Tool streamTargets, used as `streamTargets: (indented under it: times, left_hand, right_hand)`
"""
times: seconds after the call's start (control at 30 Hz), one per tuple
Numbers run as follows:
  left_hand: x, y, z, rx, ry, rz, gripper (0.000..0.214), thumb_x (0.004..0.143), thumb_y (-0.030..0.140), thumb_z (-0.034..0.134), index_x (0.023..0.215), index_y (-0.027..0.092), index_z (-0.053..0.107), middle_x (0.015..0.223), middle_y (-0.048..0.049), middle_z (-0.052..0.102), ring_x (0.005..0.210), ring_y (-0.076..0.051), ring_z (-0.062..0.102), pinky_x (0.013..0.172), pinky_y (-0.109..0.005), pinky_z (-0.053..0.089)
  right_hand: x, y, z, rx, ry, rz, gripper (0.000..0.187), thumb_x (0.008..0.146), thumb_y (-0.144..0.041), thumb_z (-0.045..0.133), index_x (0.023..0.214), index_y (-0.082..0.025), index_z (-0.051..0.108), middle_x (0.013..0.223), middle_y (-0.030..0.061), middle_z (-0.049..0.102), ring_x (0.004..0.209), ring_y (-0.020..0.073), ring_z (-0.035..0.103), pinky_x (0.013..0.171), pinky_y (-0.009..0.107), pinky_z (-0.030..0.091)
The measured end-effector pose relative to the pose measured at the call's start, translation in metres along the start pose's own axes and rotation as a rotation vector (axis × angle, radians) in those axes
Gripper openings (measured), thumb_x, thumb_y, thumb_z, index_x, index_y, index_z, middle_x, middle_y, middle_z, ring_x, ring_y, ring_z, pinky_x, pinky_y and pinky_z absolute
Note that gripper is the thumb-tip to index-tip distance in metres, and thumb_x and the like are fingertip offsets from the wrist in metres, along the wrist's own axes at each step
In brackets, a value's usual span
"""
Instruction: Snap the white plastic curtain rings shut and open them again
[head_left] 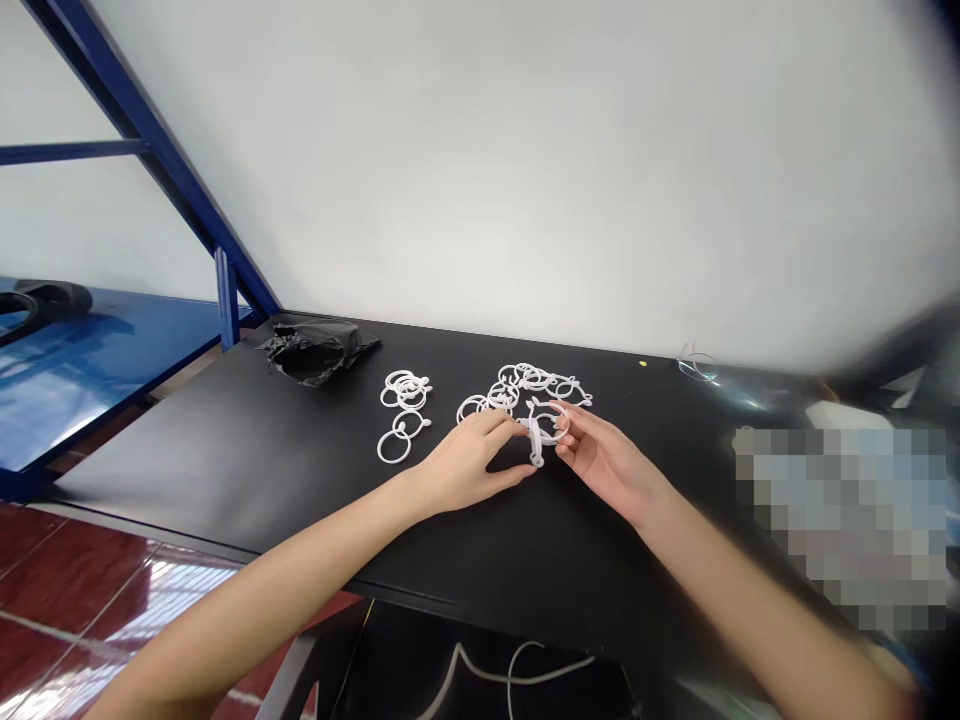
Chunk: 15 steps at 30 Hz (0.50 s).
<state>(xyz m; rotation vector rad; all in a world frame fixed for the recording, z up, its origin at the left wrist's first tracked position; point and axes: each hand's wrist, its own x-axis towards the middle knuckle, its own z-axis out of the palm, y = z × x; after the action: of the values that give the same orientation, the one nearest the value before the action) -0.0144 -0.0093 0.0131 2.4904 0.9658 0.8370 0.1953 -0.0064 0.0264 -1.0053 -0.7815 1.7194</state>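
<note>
Between my hands is a white plastic curtain ring (535, 440) with a clip-like piece on its side. My left hand (472, 465) is closed at the clip-like piece, thumb at its lower end and fingers near its upper part. The round part is pinched in the fingertips of my right hand (604, 455). Just behind my hands lies a loose pile of similar white rings (529, 378), partly hidden by my left fingers. Left of it, a smaller group of white rings (407, 390) rests on the black table (300, 470), overlapping one another.
A crumpled black plastic bag (315, 350) sits at the back left. Clear plastic (701, 370) lies near the wall at the back right, and a blurred-out object (840, 520) stands at the right. A blue metal frame (172, 180) rises at left. Pale cables (510, 675) show below the table edge.
</note>
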Motion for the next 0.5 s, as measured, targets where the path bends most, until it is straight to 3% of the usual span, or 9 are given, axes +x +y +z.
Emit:
streamTargets:
  times: [0.3,0.5]
  left_hand:
    - [0.0018,-0.0014,-0.0033,-0.370,0.060,-0.173,0.026,0.093,0.039,0.054,0.084,0.016,0.063,0.080,-0.0034,0.061,0.071,-0.014,0.055,0.069,-0.028,0.047]
    - [0.0058,-0.0071,-0.0019,-0.963,0.013,-0.420,0.032,0.088,0.046,0.062,0.086,0.014,0.061,0.097,-0.0090,0.071,0.093,-0.019,0.067,0.090,-0.035,0.052]
  right_hand:
    - [-0.0045,0.0050,0.0061,-0.053,-0.065,-0.007,0.024,0.074,-0.034,0.076,0.096,-0.024,0.074,0.076,-0.0014,0.061,0.064,0.0107,0.055,0.068,0.027,0.054]
    - [0.0014,0.0053,0.0016,0.017,0.064,-0.033,0.023,0.072,-0.032,0.079,0.091,-0.022,0.075,0.074,-0.0018,0.061,0.068,0.0112,0.057,0.070,0.027,0.054]
